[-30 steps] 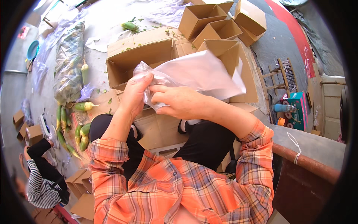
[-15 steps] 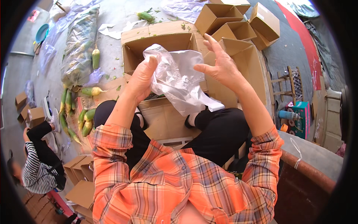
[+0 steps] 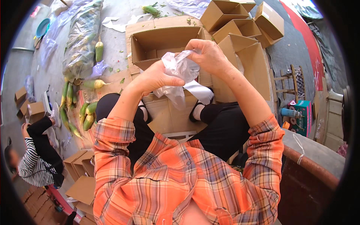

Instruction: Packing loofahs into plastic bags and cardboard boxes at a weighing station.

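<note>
A translucent, crinkled plastic bag hangs between the two hands, in front of the open cardboard box; its thin film bunches into soft creases, with a smoother, whitish flap trailing toward the right foot. The left hand is partly curled around it, thumb lying straight along the film, other fingers largely hidden. The right hand is bent inward, fingertips pinched on the upper edge. Beyond the left knee, smooth, tapering green radishes with pale ends lie near a long bundle under glossy, wrinkled clear sheeting.
</note>
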Available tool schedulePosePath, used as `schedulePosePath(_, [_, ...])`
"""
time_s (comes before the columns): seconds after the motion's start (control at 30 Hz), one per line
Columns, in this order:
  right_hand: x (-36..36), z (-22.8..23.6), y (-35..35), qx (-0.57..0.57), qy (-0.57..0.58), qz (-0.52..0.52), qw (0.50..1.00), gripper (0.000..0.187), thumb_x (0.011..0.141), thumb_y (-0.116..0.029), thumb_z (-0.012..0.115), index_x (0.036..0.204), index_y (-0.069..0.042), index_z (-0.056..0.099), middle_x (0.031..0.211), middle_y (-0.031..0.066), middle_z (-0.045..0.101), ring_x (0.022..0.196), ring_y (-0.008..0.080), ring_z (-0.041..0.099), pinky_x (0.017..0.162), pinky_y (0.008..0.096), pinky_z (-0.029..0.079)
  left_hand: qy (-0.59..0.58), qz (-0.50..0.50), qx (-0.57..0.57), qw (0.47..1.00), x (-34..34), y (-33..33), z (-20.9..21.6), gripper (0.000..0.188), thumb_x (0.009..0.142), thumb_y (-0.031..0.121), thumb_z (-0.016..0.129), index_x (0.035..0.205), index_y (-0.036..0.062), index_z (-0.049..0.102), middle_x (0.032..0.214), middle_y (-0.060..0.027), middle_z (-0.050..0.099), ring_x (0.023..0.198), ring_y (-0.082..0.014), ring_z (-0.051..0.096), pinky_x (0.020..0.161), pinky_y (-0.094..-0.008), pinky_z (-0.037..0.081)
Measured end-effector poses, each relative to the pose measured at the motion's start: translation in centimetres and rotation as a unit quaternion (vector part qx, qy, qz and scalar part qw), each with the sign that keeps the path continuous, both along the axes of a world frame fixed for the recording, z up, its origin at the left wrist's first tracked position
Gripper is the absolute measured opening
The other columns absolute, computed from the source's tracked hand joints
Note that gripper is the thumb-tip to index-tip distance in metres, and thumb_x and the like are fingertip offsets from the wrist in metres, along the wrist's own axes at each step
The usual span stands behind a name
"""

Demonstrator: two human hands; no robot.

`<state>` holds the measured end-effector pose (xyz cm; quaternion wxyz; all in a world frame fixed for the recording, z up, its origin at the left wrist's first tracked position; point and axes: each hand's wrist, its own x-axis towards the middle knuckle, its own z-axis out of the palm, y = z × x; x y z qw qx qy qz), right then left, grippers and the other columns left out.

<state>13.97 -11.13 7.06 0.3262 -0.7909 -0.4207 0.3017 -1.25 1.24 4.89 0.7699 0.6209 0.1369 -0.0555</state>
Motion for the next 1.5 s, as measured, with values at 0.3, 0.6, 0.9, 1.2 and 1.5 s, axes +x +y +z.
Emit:
schedulePosePath(0.3, [-1.5, 2.8, -1.5, 0.338, -0.112, -0.116, 0.927, 0.022, 0.081, -0.025, 0.065, 0.083, -0.003, 0.063, 0.084, 0.0088, 0.061, 0.083, 0.0226, 0.058, 0.074, 0.0298, 0.045, 0.047, 0.177, -0.146, 0.972, -0.5, 0.8, 1.7, 0.036, 0.093, 0.027, 0.049, 0.117, -0.0003, 0.049, 0.100, -0.0122, 0.065, 0.089, -0.0171, 0.061, 0.080, -0.0299, 0.049])
schedulePosePath(0.6, [-2.2, -0.6, -3.2, 0.045, 0.454, -0.123, 0.881, 0.039, 0.087, -0.042, 0.057, 0.099, -0.005, 0.064, 0.093, 0.0043, 0.064, 0.089, 0.0125, 0.059, 0.076, 0.0279, 0.045, -0.045, 0.277, -0.179, 0.943, -0.7, 1.4, 0.2, 0.040, 0.093, 0.025, 0.051, 0.123, 0.0012, 0.044, 0.109, -0.0093, 0.059, 0.096, -0.0183, 0.057, 0.079, -0.0320, 0.049])
schedulePosePath(0.9, [-1.2, -1.8, -2.3, 0.110, 0.456, -0.106, 0.877, 0.014, 0.083, -0.016, 0.065, 0.093, -0.005, 0.066, 0.083, 0.0017, 0.065, 0.076, 0.0094, 0.059, 0.069, 0.0246, 0.045, -0.018, 0.306, -0.095, 0.947, -0.8, 1.7, -1.4, 0.030, 0.091, 0.021, 0.055, 0.114, 0.0022, 0.052, 0.102, -0.0030, 0.059, 0.089, -0.0107, 0.054, 0.071, -0.0245, 0.044])
schedulePosePath(1.2, [-1.0, -1.5, -1.9, 0.148, 0.355, -0.137, 0.913, 0.019, 0.081, -0.021, 0.069, 0.080, -0.004, 0.063, 0.069, -0.0001, 0.060, 0.061, 0.0065, 0.053, 0.060, 0.0210, 0.043, -0.122, 0.333, 0.000, 0.935, -0.1, 1.9, -1.3, 0.053, 0.084, 0.019, 0.064, 0.127, -0.0001, 0.041, 0.112, -0.0068, 0.055, 0.107, -0.0177, 0.049, 0.093, -0.0309, 0.037])
schedulePosePath(1.5, [-0.9, -2.4, -1.5, 0.168, 0.354, -0.163, 0.905, 0.016, 0.078, -0.016, 0.072, 0.082, -0.006, 0.061, 0.072, -0.0010, 0.060, 0.061, 0.0040, 0.049, 0.056, 0.0183, 0.039, -0.270, 0.309, 0.550, 0.727, -1.1, 0.8, 1.9, 0.038, 0.073, 0.010, 0.071, 0.107, -0.0020, 0.056, 0.100, -0.0098, 0.058, 0.095, -0.0203, 0.054, 0.080, -0.0310, 0.043])
